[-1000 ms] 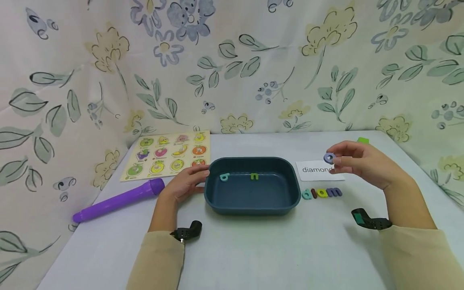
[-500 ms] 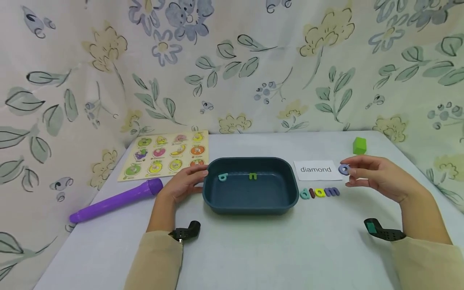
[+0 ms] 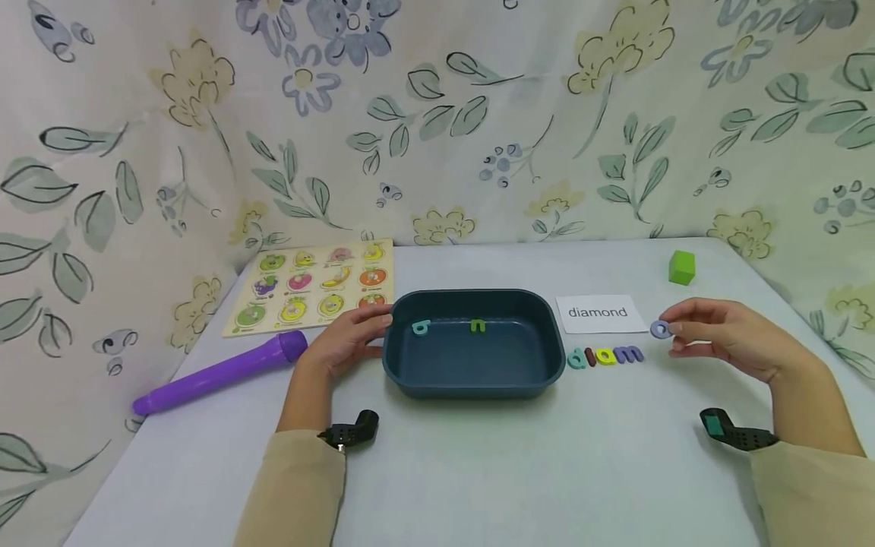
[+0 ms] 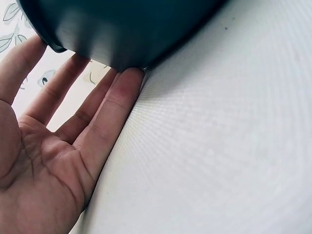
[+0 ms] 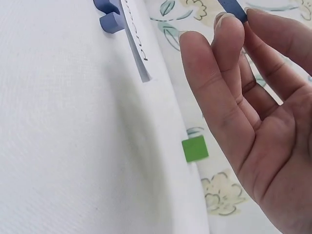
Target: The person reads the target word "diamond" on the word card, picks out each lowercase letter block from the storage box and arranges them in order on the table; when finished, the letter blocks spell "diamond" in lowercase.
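Note:
My right hand (image 3: 734, 334) pinches a small purple ring-shaped letter, like an "o" (image 3: 660, 329), between thumb and fingers above the table. In the right wrist view the blue-purple letter (image 5: 234, 9) shows at the fingertips. Left of that hand lies a white card (image 3: 600, 314) printed "diamond". Below the card stand a teal "d" (image 3: 576, 358), a dark red "i" (image 3: 591, 357), a yellow "a" (image 3: 604, 356) and a purple "m" (image 3: 628, 355) in a row. My left hand (image 3: 347, 338) touches the left side of a dark blue tray (image 3: 472, 391) with extended fingers.
Inside the tray are a teal letter (image 3: 421, 327) and a green "n" (image 3: 478, 326). A purple toy microphone (image 3: 219, 380) and a fruit picture board (image 3: 311, 289) lie at the left. A green cube (image 3: 681, 267) stands at the back right, before a floral cloth (image 3: 437, 182).
My right hand has moved right and nearer to me with the purple letter, from over the card to beside it, uncovering the card and cube. The left hand stays at the tray.

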`<state>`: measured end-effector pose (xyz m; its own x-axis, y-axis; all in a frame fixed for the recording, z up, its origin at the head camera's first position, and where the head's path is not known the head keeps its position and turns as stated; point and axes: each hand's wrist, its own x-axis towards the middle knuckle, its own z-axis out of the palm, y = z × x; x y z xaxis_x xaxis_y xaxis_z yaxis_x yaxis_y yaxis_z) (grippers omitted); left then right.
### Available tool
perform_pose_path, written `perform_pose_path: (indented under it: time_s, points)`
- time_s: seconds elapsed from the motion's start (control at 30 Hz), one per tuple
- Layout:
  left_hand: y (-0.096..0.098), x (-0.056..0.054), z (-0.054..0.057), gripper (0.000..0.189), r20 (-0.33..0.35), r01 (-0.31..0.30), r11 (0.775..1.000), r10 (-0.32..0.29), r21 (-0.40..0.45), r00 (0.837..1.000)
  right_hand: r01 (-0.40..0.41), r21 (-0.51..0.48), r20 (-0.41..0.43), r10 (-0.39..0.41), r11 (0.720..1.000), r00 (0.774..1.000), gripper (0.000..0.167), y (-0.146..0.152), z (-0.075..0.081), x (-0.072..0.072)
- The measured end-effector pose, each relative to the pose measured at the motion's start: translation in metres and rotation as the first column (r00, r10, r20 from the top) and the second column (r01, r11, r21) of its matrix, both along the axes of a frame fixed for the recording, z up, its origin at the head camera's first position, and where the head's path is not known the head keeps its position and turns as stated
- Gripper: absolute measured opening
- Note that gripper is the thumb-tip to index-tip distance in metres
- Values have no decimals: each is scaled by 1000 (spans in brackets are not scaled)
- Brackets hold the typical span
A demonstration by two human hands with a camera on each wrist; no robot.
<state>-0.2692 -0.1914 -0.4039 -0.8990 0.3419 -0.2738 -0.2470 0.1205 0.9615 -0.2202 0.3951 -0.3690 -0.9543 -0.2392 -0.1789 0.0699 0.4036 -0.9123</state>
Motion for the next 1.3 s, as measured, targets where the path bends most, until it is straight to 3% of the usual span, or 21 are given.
perform_pose_path:
  time_s: [0.2, 0.57, 0.77, 1.3]
  points:
    - [-1, 0, 0, 57, 1, 4, 1000, -4, 0, 1000, 9, 37, 66, -11, 999, 998, 20, -1, -5, -1]
    - [1, 1, 0, 57, 4, 0, 1000, 0, 12, 1000, -41, 121, 194, 17, 992, 981, 39, 1, -19, -5]
    - [1, 0, 0, 56, 1, 1, 1000, -1, 17, 1000, -43, 180, 192, 8, 983, 981, 42, -4, -19, -8]
    - [3, 2, 2, 57, -8, -28, 1000, 28, 10, 1000, -22, 219, 175, -17, 975, 984, 47, -10, -15, -5]
